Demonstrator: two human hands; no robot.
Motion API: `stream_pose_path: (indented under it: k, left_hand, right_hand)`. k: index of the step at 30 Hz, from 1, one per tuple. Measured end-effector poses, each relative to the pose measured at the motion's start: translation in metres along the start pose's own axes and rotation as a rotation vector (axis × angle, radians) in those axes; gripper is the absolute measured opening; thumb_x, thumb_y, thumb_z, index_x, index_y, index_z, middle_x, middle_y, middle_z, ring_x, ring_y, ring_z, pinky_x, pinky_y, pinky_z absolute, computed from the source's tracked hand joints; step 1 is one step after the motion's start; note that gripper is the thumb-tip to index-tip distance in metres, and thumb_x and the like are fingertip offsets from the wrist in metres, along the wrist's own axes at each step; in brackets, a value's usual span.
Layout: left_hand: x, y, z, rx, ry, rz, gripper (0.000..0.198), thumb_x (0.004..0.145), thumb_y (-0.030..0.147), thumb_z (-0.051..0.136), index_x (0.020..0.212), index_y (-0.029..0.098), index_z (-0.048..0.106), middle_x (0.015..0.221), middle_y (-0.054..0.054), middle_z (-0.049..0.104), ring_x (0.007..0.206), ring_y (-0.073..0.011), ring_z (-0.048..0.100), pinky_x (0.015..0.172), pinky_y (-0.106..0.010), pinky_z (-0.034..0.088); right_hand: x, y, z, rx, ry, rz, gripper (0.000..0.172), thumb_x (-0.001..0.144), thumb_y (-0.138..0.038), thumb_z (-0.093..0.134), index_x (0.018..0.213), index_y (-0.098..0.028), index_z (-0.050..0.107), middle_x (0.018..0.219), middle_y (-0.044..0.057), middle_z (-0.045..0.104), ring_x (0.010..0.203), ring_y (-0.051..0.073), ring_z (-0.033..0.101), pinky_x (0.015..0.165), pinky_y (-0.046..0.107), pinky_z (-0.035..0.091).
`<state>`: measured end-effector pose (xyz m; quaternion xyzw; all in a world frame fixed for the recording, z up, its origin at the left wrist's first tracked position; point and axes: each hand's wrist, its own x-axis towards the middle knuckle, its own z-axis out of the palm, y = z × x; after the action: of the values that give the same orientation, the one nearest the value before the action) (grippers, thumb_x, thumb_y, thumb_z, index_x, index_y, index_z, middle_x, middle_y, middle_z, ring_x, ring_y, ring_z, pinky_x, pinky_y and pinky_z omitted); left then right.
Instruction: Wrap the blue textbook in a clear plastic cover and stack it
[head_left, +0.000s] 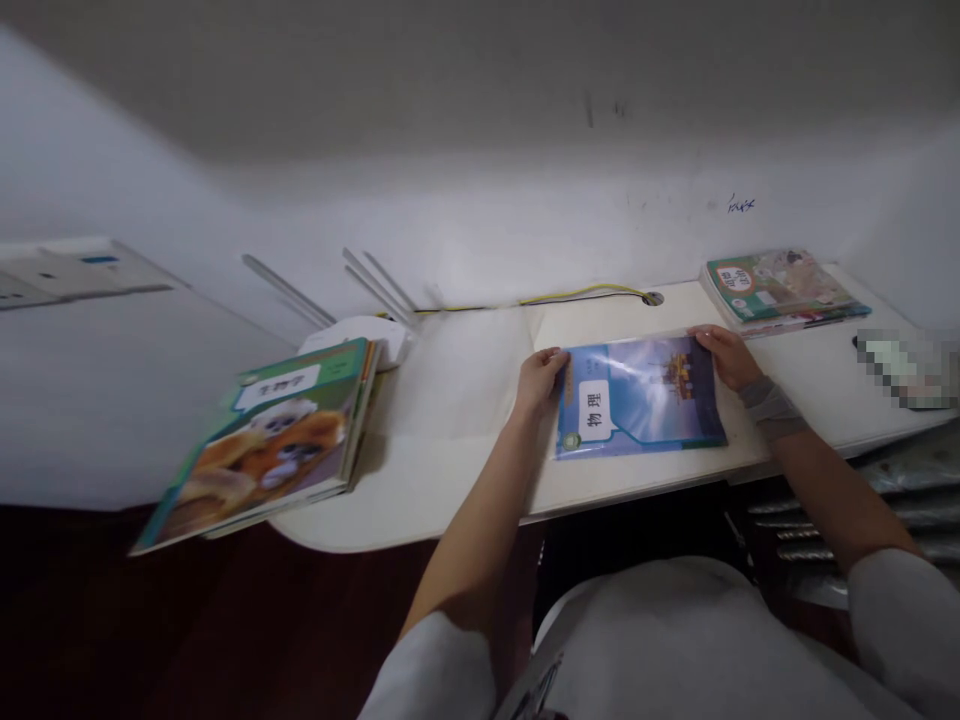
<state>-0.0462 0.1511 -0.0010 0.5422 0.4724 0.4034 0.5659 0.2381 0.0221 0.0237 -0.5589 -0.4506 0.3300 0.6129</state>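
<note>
A blue textbook (637, 395) with a shiny cover lies sideways over a white desk, its title label toward the left. My left hand (541, 378) grips its upper left corner, thumb on the edge. At the upper right corner, my right hand (726, 357) holds the same book, with a grey band around the wrist. Beneath the book, a clear sheet or film seems to cover part of the desk (457, 480). The fingers under the book are hidden.
A stack of books with a green animal cover (277, 440) overhangs the desk's left end, by a white router (352, 335) with antennas. More books (784, 285) lie at the back right, near a blurred-out phone-like object (900, 370). A yellow cable (577, 292) runs along the wall into a desk hole.
</note>
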Motion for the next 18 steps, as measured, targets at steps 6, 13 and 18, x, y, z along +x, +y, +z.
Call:
stream_pose_path:
  k: [6, 13, 18]
  left_hand:
    - [0.007, 0.02, 0.004, 0.048, 0.104, 0.142, 0.05, 0.071, 0.033, 0.066, 0.116, 0.014, 0.052, 0.082, -0.003, 0.064, 0.075, -0.0146, 0.061, 0.073, -0.027, 0.047]
    - [0.029, 0.111, 0.068, 0.598, -0.323, 0.574, 0.022, 0.079, 0.024, 0.055, 0.092, 0.013, 0.068, 0.09, -0.007, 0.069, 0.087, -0.0187, 0.061, 0.084, -0.031, 0.043]
    - [0.032, 0.146, 0.131, 0.613, -1.072, 0.355, 0.008, 0.063, 0.019, 0.07, 0.07, 0.014, 0.07, 0.063, 0.0, 0.065, 0.067, -0.0138, 0.058, 0.071, -0.028, 0.044]
  right_hand:
    - [0.018, -0.035, -0.009, -0.165, -0.188, -0.11, 0.027, 0.065, -0.041, 0.071, 0.081, -0.02, 0.072, 0.088, 0.004, 0.071, 0.089, 0.02, 0.062, 0.088, 0.038, 0.046]
    - [0.009, -0.044, -0.015, -0.267, -0.253, -0.229, 0.022, 0.07, -0.043, 0.069, 0.073, -0.021, 0.07, 0.098, 0.005, 0.069, 0.097, 0.021, 0.06, 0.086, 0.038, 0.047]
    - [0.001, -0.044, -0.012, -0.343, -0.194, -0.322, 0.023, 0.074, -0.044, 0.066, 0.074, -0.021, 0.069, 0.103, 0.007, 0.062, 0.096, 0.02, 0.058, 0.072, 0.032, 0.05]
